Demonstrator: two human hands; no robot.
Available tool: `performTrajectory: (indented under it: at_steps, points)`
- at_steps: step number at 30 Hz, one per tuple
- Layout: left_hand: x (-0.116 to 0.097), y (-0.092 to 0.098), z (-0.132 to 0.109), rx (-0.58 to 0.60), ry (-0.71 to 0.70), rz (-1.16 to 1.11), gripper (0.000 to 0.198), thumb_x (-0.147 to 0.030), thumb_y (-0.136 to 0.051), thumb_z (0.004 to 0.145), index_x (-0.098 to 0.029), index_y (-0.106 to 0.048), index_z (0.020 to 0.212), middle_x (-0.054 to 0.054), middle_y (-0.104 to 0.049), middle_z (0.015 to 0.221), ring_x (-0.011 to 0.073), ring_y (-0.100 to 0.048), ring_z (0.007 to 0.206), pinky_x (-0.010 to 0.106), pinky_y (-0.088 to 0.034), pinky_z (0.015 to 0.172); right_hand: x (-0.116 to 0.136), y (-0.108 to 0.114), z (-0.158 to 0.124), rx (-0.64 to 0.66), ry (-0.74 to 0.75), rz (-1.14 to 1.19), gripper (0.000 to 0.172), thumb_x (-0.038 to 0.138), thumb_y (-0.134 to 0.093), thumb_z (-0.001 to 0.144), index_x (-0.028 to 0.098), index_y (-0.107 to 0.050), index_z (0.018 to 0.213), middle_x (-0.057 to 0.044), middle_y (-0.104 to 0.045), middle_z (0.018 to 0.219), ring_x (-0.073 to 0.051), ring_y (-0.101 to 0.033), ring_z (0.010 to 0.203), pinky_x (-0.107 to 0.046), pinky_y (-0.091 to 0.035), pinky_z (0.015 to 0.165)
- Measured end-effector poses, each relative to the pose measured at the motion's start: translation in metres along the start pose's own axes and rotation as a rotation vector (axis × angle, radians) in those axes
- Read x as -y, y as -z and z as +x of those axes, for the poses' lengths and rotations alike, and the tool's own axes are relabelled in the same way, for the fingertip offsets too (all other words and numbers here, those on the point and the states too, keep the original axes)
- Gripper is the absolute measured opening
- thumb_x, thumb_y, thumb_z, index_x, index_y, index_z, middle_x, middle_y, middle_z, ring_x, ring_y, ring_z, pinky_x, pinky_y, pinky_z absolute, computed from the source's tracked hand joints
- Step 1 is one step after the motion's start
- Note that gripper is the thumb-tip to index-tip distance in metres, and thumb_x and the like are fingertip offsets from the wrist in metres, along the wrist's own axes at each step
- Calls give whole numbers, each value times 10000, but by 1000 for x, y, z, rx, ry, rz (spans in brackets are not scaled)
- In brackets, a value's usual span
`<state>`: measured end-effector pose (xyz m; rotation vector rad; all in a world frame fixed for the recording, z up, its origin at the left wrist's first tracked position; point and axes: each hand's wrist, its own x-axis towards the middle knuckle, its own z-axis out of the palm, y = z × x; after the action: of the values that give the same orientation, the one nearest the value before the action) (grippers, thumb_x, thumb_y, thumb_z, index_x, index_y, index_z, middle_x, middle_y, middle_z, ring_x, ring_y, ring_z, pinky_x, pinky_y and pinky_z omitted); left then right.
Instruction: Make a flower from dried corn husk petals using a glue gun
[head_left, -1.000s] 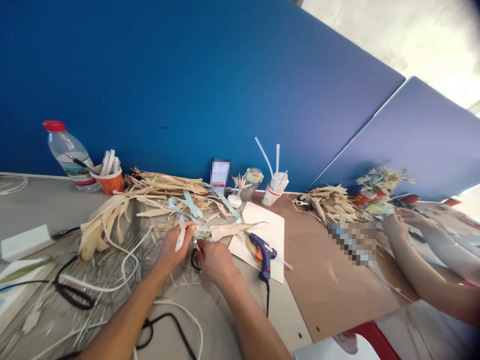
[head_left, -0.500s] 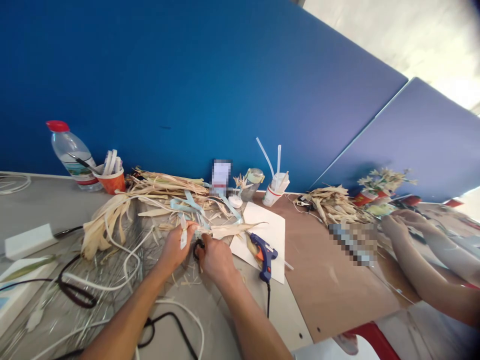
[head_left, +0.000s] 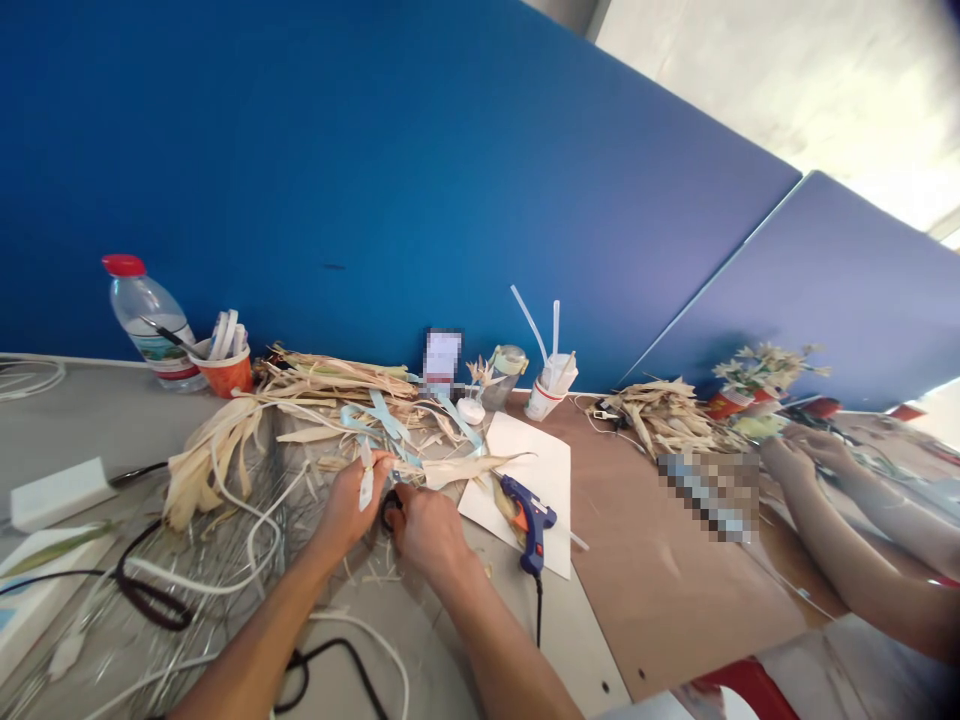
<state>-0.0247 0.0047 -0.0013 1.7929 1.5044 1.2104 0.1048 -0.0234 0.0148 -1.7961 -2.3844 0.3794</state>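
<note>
My left hand (head_left: 352, 500) is closed in a pinch, and a narrow whitish strip (head_left: 366, 476) stands up along its fingers. Close beside it, my right hand (head_left: 431, 530) is wrapped round the dark looped handle of scissors (head_left: 390, 510); their blades are mostly hidden between the hands. A pale dried corn husk (head_left: 465, 468) reaches from the fingertips toward the right, its tip over a white sheet (head_left: 556, 500). Light-blue ribbon (head_left: 386, 418) lies just behind my hands. On the sheet rests a blue glue gun (head_left: 534, 525).
Dried husks (head_left: 337, 370) are heaped at the back, near a water bottle (head_left: 154, 330) and an orange cup (head_left: 227, 375). White and black cables (head_left: 251, 540) cross the left side. A paper cup (head_left: 544, 397) holds straws. At right, another person's arms (head_left: 825, 520) work beside more husks (head_left: 667, 415).
The view has tilted slightly, so the scene sits a little lower. My right hand and the scissors have shifted slightly left. The left hand keeps its pinch.
</note>
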Motion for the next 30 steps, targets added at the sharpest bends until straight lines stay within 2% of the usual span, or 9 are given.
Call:
performTrajectory:
  at_steps: [4,9,14,23,30]
  points:
    - [0,0,0,-1,-11,7,319,-399,-356,866,-192,-597,843,58,-672,782,219,-625,777,332,-482,747,-1,0,1,21,19,-17,242,281,-425,861,182,-628,947,-109,-702,883,-227,-659,786,-290,-434,652]
    - [1,0,0,-7,-9,-19,305,-395,-365,868,-187,-588,852,68,-676,821,215,-625,804,331,-475,773,-2,2,-1,5,68,-7,248,266,-440,848,179,-593,1023,-107,-660,935,-216,-637,808,-287,-437,668]
    - [8,-4,0,-36,-39,34,282,-361,-363,876,-179,-577,849,71,-668,799,204,-623,774,315,-471,745,-4,4,-5,45,93,61,294,294,-507,807,187,-560,1076,-107,-611,1037,-201,-624,828,-279,-443,683]
    - [15,-6,-1,-42,-159,147,251,-314,-380,861,-191,-599,856,75,-681,829,211,-627,786,312,-470,724,-8,5,-2,-4,63,56,244,319,-460,859,183,-589,1014,-92,-658,990,-218,-624,880,-286,-418,705]
    - [12,-6,-2,-59,-165,147,243,-289,-396,847,-181,-612,871,74,-688,842,215,-634,799,321,-480,735,-7,4,-6,38,58,39,244,315,-466,852,180,-604,1000,-99,-659,989,-215,-630,861,-286,-420,688]
